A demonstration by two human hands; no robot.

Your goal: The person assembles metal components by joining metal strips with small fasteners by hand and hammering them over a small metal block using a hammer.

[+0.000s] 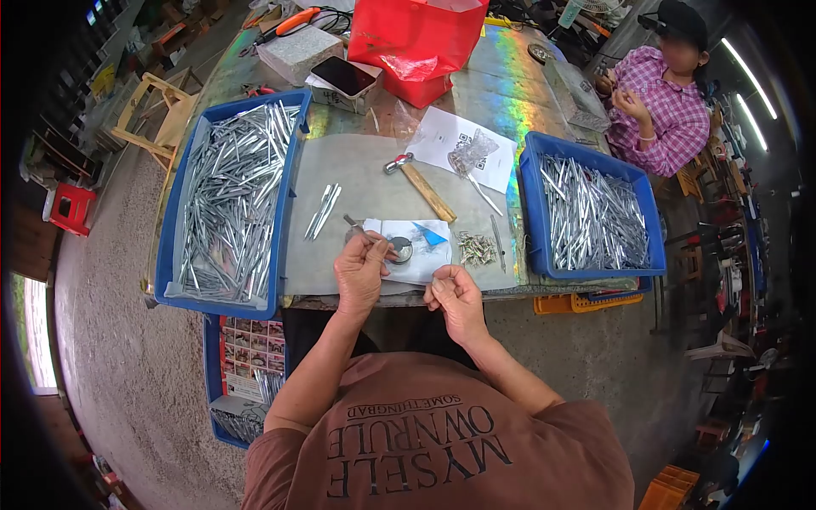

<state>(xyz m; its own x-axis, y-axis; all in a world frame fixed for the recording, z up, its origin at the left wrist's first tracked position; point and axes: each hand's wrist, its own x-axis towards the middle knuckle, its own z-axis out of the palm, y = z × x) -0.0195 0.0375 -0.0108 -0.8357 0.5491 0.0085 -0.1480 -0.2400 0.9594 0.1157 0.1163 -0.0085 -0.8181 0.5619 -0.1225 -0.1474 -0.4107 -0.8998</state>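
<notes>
My left hand (360,270) is closed in a pinch on a slender dark metal piece (353,223) that sticks out past the fingers. Right beside its fingertips, a small round tin (401,250) with dark contents rests on a white sheet (421,269). My right hand (456,299) is held at the table's front edge with thumb and fingers pressed together; whatever is between them is too small to make out. A blue scrap (431,236) lies on the sheet. Just right of it sits a pile of small metal parts (477,249).
Blue trays of silvery metal rods flank the work spot: one on the left (174,255), one on the right (595,274). A hammer (427,192), loose rods (322,211), a printed paper (501,161) and a red bag (412,38) lie farther back. A co-worker (667,102) sits at far right.
</notes>
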